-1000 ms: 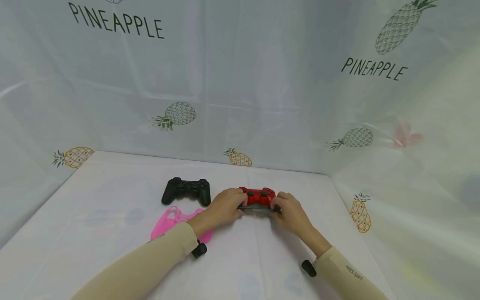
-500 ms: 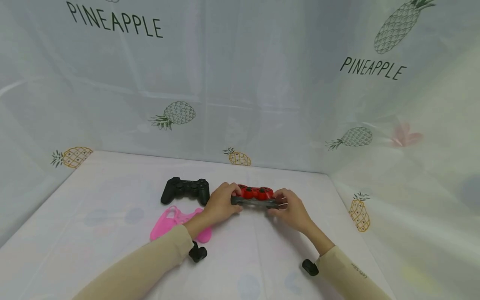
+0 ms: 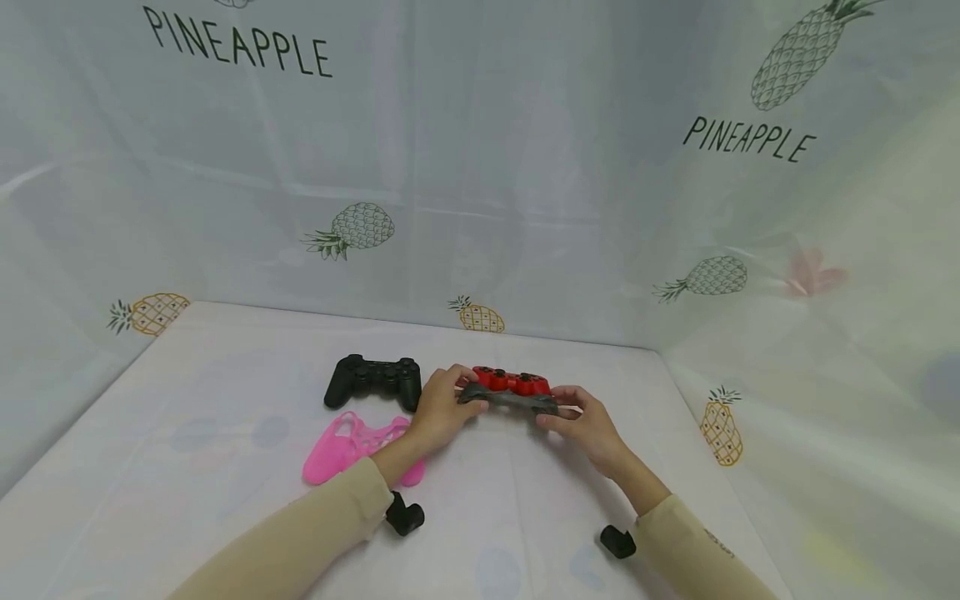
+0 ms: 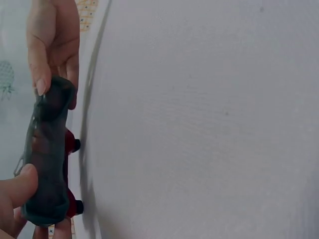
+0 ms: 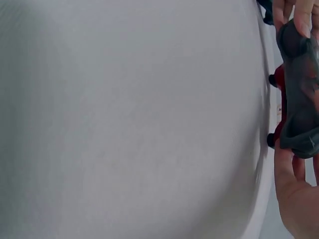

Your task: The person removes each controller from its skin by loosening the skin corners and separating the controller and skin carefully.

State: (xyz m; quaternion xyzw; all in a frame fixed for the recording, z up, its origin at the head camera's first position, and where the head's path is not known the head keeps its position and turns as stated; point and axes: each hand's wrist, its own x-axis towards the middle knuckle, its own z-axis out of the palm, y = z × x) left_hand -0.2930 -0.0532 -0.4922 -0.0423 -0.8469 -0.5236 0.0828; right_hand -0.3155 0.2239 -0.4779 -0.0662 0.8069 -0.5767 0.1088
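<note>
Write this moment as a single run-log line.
left hand: grips red controller | right hand: grips it | grey cover: on its underside | black controller, pink cover: on table

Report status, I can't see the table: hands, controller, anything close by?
Both hands grip red controller, grey cover half on. Black controller, pink cover beside left.

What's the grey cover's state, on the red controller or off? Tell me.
Partly on. The grey cover wraps the near side of the red controller, whose red top and sticks show bare; both hands grip it.
</note>
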